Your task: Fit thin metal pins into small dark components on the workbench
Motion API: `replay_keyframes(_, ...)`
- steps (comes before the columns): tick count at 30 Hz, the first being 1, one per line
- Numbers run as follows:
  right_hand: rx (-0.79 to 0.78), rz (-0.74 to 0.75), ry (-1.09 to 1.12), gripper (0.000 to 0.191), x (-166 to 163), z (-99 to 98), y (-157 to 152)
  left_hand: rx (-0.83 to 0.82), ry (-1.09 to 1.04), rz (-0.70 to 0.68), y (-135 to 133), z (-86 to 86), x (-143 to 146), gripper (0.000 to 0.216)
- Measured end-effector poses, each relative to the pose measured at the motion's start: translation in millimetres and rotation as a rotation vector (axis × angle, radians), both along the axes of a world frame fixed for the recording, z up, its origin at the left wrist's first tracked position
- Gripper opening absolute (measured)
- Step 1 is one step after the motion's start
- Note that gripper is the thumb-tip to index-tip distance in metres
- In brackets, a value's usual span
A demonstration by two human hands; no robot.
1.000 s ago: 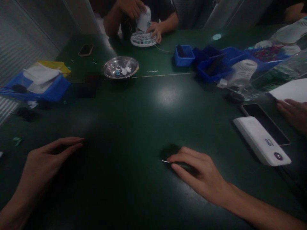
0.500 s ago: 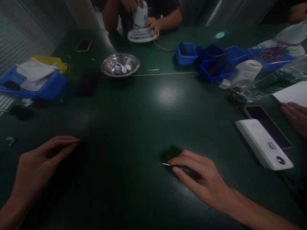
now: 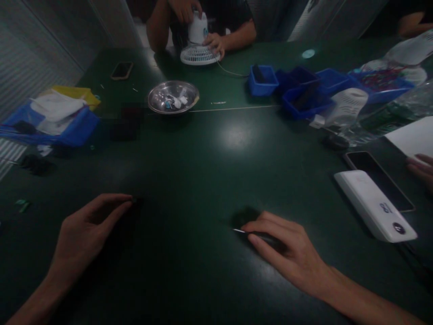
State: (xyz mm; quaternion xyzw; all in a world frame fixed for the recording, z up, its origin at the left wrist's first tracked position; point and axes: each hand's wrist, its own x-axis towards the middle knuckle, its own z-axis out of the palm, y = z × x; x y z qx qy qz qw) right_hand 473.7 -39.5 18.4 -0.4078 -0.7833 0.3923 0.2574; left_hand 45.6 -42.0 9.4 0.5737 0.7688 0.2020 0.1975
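My right hand (image 3: 287,253) rests low over the green table (image 3: 189,180), its fingers wrapped round a slim tool with a dark handle (image 3: 267,240) and a short, thin metal tip (image 3: 238,230). The tip points left, and its exact kind cannot be made out. At the left, my left hand (image 3: 88,230) is closed in a pinch, thumb against fingertips, just above the tabletop. A small dark spot shows at those fingertips; whether it is a held part or shadow is unclear. A wide gap separates the two hands.
A metal bowl (image 3: 173,110) with small parts stands ahead. Blue bins (image 3: 264,85) line the back right; another blue bin (image 3: 79,131) is left. A white device (image 3: 372,203) lies by a phone (image 3: 382,180) at right. Across, a person holds a white fan (image 3: 199,56).
My left hand has moved right, still pinched. My right hand keeps the dark-handled tool and stays nearly in place. The view has shifted slightly.
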Motion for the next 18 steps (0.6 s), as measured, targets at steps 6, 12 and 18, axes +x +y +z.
replay_keyframes(6,0.008,0.004,-0.01,0.02,-1,0.6,0,0.334,0.244,-0.352,-9,-7.1,-7,0.029)
replay_keyframes(12,0.005,0.012,-0.021,0.022,1,-0.5,-2,0.422,0.341,-0.465,-12,-7.2,-12,0.027)
replay_keyframes(18,0.034,0.02,-0.022,0.021,1,-0.7,-6,0.438,0.336,-0.501,-12,-9.2,-14,0.028)
